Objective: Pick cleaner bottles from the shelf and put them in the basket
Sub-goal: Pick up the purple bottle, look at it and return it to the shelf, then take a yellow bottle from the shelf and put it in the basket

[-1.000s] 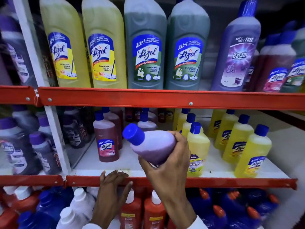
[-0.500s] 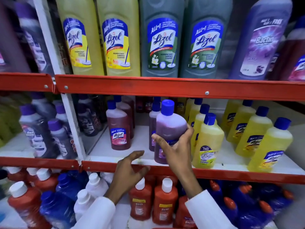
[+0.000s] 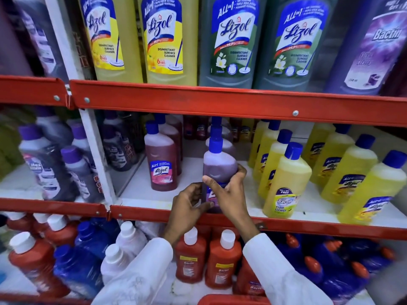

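Note:
A purple cleaner bottle (image 3: 218, 168) with a blue cap stands upright at the front of the middle shelf (image 3: 220, 219). My right hand (image 3: 229, 192) wraps around its lower half from the right. My left hand (image 3: 187, 205) touches its base from the left, fingers curled against it. The label is mostly covered by my fingers. A red basket rim (image 3: 231, 300) shows at the bottom edge of the view, below my white sleeves.
A dark red Lizol bottle (image 3: 161, 164) stands left of the held one, yellow bottles (image 3: 288, 183) to the right. Large Lizol bottles (image 3: 231, 40) fill the top shelf. Red bottles (image 3: 222, 263) and blue bottles (image 3: 308, 260) crowd the lowest shelf.
The purple bottle went from tilted on its side in my right hand to upright on the middle shelf. My left hand rose from the shelf edge to the bottle's base.

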`<state>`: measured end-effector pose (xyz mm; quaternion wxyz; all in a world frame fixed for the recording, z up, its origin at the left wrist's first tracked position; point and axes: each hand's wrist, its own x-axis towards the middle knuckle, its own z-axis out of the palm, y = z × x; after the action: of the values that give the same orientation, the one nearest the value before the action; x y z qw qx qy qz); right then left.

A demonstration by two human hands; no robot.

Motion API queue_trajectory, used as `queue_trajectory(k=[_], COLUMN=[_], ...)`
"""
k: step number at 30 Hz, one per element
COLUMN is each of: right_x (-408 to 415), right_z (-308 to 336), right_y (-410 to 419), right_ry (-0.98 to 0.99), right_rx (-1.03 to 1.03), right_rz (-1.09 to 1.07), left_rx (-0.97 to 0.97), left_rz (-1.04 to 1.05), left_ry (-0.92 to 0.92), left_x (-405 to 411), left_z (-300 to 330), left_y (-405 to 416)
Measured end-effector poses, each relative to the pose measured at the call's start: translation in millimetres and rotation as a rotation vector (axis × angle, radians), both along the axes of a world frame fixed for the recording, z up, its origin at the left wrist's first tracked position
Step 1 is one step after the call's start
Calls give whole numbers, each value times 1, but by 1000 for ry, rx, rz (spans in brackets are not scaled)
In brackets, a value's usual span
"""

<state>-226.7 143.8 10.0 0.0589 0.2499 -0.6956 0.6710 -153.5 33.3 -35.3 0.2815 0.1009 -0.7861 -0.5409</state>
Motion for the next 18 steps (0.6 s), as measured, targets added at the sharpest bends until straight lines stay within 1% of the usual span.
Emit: queue_trajectory(k=[10, 12, 14, 16, 18], right_x=[0, 2, 7, 12, 14], right_z=[-2, -4, -8, -14, -21], right_y=[6, 16, 36, 62, 89], right_ry=[7, 17, 57, 145, 205], right_rx=[45, 46, 39, -17, -93], right_rz=[-17, -19, -88, -233, -423], left_rx=[-38, -75, -169, -274, -409], left_rz=[1, 52, 213, 361, 371], left_ry=[-18, -12, 69, 232, 327], left_x=[3, 7, 15, 23, 25], left_z=[2, 2, 4, 7, 9], left_y=[3, 8, 19, 35, 59])
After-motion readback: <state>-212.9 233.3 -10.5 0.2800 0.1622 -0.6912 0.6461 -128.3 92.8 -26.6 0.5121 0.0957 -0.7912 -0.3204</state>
